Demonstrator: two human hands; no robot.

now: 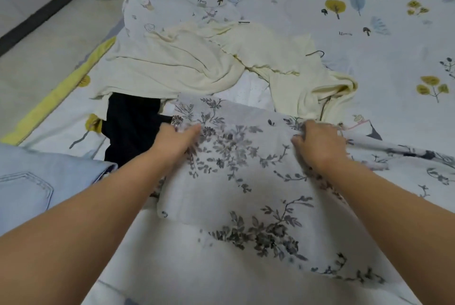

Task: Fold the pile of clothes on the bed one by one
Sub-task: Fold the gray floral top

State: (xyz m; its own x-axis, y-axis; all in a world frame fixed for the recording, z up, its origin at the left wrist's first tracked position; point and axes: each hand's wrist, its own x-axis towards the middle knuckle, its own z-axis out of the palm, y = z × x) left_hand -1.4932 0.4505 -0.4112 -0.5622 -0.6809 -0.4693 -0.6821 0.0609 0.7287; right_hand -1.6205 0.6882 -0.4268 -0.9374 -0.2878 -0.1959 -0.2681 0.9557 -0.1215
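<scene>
A white garment with a grey floral print [236,169] lies spread in front of me on the bed, its far edge folded over. My left hand [176,138] pinches that far edge at the left, thumb on top of the cloth. My right hand [318,139] grips the same edge at the right, fingers curled into the fabric. Beyond it lies the pile: a crumpled cream garment [187,63], a black garment [133,127] partly under the cream one, and a white printed piece [138,14] at the back left.
Light blue jeans [32,181] lie at the near left. The bedsheet [369,21] with leaf and tree prints stretches to the right and back. The bed's yellow-trimmed edge [59,93] runs along the left, with pale floor [37,41] beyond it.
</scene>
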